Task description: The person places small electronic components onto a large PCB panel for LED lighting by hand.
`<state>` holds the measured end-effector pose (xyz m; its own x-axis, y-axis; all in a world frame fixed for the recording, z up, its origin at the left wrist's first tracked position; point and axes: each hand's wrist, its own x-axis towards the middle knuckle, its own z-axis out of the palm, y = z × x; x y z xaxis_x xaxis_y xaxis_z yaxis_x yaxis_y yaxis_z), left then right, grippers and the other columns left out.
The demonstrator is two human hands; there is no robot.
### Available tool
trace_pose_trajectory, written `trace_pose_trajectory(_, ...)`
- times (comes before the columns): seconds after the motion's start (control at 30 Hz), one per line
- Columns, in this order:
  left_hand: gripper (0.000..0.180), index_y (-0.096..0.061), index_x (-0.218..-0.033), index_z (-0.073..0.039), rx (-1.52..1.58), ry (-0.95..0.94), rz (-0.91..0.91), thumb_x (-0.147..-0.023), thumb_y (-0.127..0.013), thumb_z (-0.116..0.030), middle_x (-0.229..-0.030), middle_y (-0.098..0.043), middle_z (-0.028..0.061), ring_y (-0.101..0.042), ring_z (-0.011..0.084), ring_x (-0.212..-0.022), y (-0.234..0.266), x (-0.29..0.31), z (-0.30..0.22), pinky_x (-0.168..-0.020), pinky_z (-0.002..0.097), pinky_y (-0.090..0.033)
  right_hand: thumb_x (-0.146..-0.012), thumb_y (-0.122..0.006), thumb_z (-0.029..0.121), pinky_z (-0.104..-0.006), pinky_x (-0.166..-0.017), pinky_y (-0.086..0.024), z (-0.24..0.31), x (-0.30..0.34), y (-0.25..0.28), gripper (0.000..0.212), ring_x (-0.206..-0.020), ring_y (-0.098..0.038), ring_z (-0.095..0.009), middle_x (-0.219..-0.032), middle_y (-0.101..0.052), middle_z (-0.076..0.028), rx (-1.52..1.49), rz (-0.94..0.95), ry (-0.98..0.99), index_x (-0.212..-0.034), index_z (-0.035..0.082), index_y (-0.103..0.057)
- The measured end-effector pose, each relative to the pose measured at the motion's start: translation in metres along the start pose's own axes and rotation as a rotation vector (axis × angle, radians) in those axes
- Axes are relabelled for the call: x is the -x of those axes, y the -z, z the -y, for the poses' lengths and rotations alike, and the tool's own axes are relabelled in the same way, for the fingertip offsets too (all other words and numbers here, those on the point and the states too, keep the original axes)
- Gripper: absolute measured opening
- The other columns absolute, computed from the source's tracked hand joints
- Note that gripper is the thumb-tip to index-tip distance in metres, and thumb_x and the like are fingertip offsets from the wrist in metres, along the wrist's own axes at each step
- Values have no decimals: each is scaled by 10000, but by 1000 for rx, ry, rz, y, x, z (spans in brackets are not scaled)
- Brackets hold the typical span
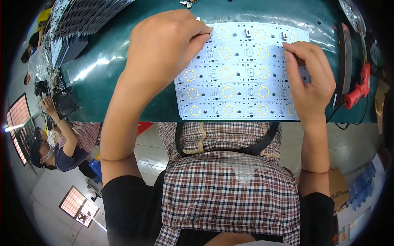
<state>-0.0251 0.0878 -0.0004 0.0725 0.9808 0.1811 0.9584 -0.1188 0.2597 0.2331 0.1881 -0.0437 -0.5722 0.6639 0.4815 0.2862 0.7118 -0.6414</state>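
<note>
A white LED circuit board panel (228, 78) lies on the green table, with rings of yellow LEDs and small black parts in rows. Two small slide switches show along its far row: a switch (248, 33) in the middle and another switch (285, 36) to the right. My left hand (166, 43) is pinched at the far left part of the panel; whatever its fingertips hold is hidden. My right hand (310, 71) reaches over the panel's right side. Its thumb and forefinger are pinched just below the right switch, and I cannot make out anything between them.
Stacked boards (78, 33) stand at the far left. Beside the panel on the right are a dark bar (344, 61) and a red-handled tool (359, 89) with a black cable. Small loose parts (188, 4) lie at the back. A co-worker (61, 143) sits to the left.
</note>
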Motion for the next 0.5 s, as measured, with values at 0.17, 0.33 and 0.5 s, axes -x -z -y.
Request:
trace_pose_trajectory(0.17, 90, -737, -812, -121, -175, -69, -121, -758, -794, -164, -769, -652, 13, -669, 217, -741, -14, 3, -2, -640, 339, -535, -857, -748, -63, -276, -697, -597, 2, -1, 1, 141, -812, -714, -193, -946, -709, -103, -1, 2, -6, -992, -22, -732)
trace_pose_trajectory(0.33, 115, -712, -822, -129, -221, -123, -176, -746, -793, -160, -781, -625, 0, -647, 194, -741, -17, 4, -1, -620, 322, -525, -862, -743, -68, -275, -693, -595, 0, 0, -1, 140, -811, -710, -188, -944, -707, -107, -17, -9, 15, -995, -27, -731)
trace_pose_trajectory(0.5, 122, -753, -895, -102, -96, -106, -88, -792, -814, -121, -811, -672, 8, -648, 197, -718, -5, 1, 2, -624, 320, -514, -862, -740, -72, -273, -690, -591, 0, 1, 1, 140, -807, -707, -185, -943, -706, -106, -2, 2, 8, -994, -26, -731)
